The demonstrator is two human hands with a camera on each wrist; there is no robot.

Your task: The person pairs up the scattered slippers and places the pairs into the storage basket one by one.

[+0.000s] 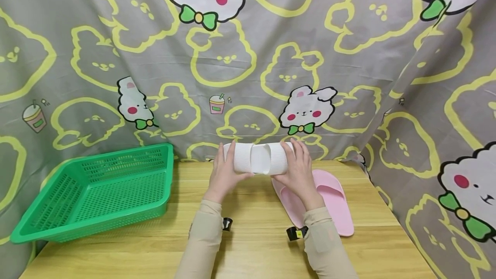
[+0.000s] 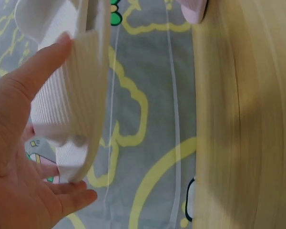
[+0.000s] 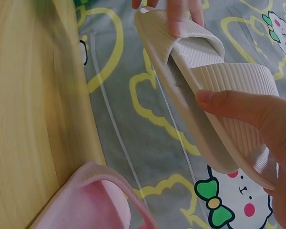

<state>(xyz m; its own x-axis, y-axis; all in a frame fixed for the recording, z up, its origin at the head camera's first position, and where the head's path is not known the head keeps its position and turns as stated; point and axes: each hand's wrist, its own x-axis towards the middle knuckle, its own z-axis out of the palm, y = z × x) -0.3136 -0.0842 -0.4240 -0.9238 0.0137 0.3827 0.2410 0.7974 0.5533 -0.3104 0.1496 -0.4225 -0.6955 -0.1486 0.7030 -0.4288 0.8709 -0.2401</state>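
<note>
A pair of white slippers [image 1: 280,159] with ribbed straps is held up above the far part of the table. The two overlap lengthwise, with a strap toward each end, as the right wrist view shows. My left hand [image 1: 222,178] grips the left end; in the left wrist view its thumb lies across a ribbed strap [image 2: 69,105]. My right hand [image 1: 299,175] holds the right end, thumb pressed along the slipper's side [image 3: 233,78]. Below and beside my right hand, pink slippers [image 1: 335,203] lie on the table, partly hidden by that hand and forearm.
A green perforated basket [image 1: 97,224] sits at the table's left side. The wooden table [image 1: 255,244] meets a patterned grey curtain [image 1: 255,94] behind and at the right. Small black devices [image 1: 296,233] are strapped at both wrists.
</note>
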